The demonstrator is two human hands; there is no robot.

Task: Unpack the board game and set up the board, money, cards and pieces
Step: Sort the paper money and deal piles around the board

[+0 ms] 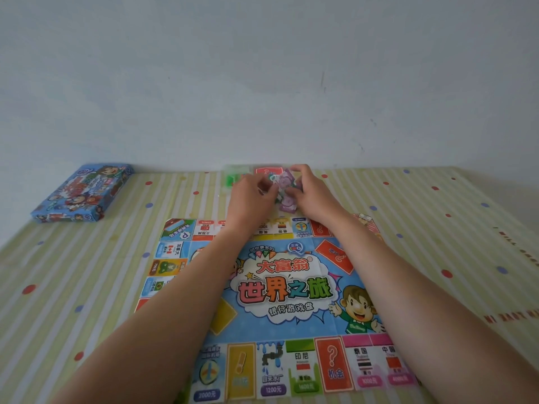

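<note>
Board [280, 290] is flat on striped cloth [437, 228], box [81, 193] set aside far left. Red card deck [268, 171] & green pieces [233, 177] lie past board's far edge, prob. unsorted. Left hand [252, 196] & right hand [313, 193] both pinch purple money pack [284, 191], held btwn them just beyond the board.
</note>
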